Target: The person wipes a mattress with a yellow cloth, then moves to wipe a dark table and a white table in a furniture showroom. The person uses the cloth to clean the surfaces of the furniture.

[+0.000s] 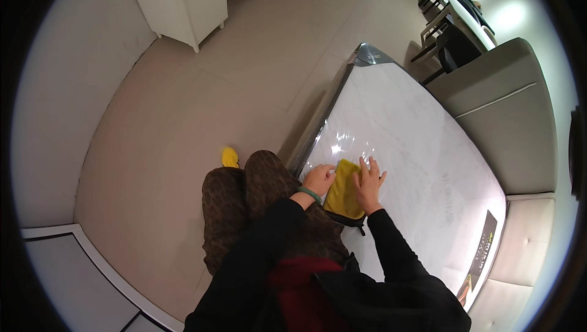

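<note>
A folded yellow cloth [343, 190] with a fluffy surface and a dark grey lower edge lies on a plastic-wrapped white mattress [422, 130]. My left hand [319, 180], a green bangle at its wrist, has its fingers curled in at the cloth's left edge. Over the right edge rests my right hand [369, 188], fingers stretched and spread, palm down. Beneath the cloth's lower corner hangs a small dark strip. My legs in brown patterned trousers [269, 179] are against the mattress's left side.
A grey upholstered headboard [507, 106] rises along the mattress's right, with a paler padded panel [520, 240] nearer me. Dark chairs [455, 47] and a white table [471, 21] stand far right. A white cabinet [205, 5] is far left. A white-framed panel [67, 271] lies lower left.
</note>
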`<state>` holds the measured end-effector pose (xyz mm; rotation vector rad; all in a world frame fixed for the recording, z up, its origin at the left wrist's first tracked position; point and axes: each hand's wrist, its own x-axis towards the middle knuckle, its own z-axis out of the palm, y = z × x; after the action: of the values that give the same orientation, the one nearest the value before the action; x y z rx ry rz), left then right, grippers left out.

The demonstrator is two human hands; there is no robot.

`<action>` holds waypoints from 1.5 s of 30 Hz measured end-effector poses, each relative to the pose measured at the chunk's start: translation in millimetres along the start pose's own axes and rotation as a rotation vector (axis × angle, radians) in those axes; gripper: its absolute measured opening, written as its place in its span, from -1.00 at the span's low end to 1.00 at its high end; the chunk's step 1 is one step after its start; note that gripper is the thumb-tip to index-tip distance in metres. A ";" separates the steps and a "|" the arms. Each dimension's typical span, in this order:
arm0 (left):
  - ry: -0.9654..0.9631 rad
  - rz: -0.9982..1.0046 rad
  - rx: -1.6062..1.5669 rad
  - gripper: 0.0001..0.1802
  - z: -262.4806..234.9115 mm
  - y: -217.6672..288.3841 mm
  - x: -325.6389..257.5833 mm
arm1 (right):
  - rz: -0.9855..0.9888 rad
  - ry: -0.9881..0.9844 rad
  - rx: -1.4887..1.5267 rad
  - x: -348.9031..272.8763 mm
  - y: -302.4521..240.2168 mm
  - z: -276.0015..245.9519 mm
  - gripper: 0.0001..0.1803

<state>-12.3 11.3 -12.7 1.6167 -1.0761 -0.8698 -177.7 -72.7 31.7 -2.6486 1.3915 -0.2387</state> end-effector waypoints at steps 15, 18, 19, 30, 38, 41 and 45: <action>-0.070 0.006 -0.270 -0.57 2.2 3.3 -0.1 | 0.015 -0.436 0.031 40.5 23.3 -11.5 -0.63; -0.205 -0.171 -0.350 -0.47 -8.0 10.1 9.5 | 0.022 -0.460 0.018 42.3 15.1 -22.8 -0.63; -0.252 -0.233 -0.365 -0.45 -11.5 14.6 13.0 | 0.049 -0.483 0.008 43.9 11.7 -24.9 -0.64; -0.530 -0.232 -0.244 -0.16 -115.3 47.8 51.9 | -0.027 -0.779 0.049 72.8 -72.1 -110.7 -0.71; -0.720 0.034 -0.187 -0.08 -223.9 118.8 141.1 | 0.002 -0.480 0.361 149.3 -156.4 -197.1 -0.69; -0.687 0.105 -0.147 -0.22 -265.4 149.1 186.6 | -0.009 -0.446 0.480 205.1 -179.6 -229.2 -0.69; -0.690 0.122 -0.081 -0.51 -305.2 170.5 251.1 | -0.017 -0.427 0.647 271.5 -198.2 -260.5 -0.69</action>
<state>311.3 -146.4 223.0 1.1818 -1.5627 -1.4172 80.3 -198.3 345.7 -2.0210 0.9480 -0.0907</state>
